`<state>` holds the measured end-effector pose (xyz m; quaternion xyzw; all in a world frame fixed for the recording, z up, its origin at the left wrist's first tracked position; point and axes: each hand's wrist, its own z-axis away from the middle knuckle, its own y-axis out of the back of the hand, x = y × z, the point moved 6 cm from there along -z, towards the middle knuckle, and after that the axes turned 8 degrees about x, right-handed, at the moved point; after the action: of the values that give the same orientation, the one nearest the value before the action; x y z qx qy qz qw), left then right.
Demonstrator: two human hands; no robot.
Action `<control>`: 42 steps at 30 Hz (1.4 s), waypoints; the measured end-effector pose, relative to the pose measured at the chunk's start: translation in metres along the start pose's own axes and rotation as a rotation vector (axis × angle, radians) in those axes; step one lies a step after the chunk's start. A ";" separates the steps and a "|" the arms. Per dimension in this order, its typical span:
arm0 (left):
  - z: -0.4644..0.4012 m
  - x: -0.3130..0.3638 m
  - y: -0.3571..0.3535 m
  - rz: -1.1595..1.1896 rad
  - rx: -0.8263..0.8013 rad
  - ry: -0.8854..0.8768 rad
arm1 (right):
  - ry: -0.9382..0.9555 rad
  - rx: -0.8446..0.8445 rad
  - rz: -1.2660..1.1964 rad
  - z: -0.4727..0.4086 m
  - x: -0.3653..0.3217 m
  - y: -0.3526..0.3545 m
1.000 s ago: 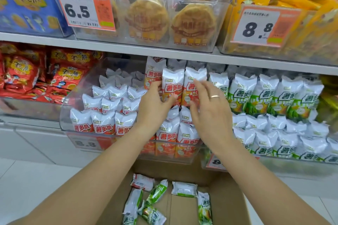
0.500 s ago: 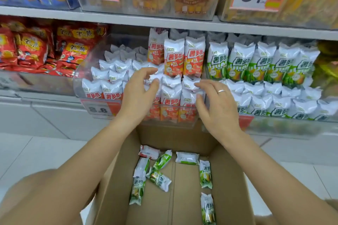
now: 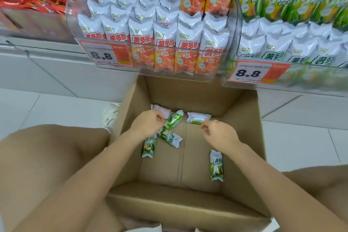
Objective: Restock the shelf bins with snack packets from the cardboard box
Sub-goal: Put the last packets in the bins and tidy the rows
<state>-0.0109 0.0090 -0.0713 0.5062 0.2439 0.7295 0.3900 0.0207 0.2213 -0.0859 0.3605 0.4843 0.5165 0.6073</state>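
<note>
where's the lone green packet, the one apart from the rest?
Head view: green packet lies on the cardboard box floor, right side, just beneath the right forearm.

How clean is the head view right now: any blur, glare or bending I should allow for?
Head view: even light; both hands, left and right, slightly motion-smeared in the brown cardboard box; clear plastic shelf bin shows pale sheen; shelf lines bow at the edges; green-and-white snack packet reads sharp.

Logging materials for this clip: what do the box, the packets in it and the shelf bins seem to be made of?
Box: brown cardboard, matte, with creased flaps and fold lines.
Packets: thin glossy printed film, probably plastic or foil laminate; crimped ends, wrinkled and shiny.
Bins: clear rigid plastic, it seems; the stock shows through the front and the edges catch light.
</note>
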 end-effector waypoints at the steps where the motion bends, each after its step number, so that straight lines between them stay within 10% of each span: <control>1: -0.005 -0.014 -0.012 -0.057 -0.054 0.044 | -0.042 -0.089 0.023 -0.001 0.010 -0.012; 8: -0.027 -0.086 -0.078 -0.401 -0.274 0.184 | -0.109 -0.344 0.016 -0.025 0.026 -0.087; 28: -0.109 -0.119 -0.151 -1.160 -0.536 -0.192 | 0.255 -0.686 0.118 -0.095 -0.041 -0.231; 42: -0.051 -0.120 -0.176 -1.052 -0.542 -0.272 | -0.272 -0.342 -0.048 -0.028 0.003 -0.238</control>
<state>0.0206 0.0146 -0.2879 0.2892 0.2150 0.4040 0.8408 0.0601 0.1728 -0.3176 0.3068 0.3118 0.5231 0.7315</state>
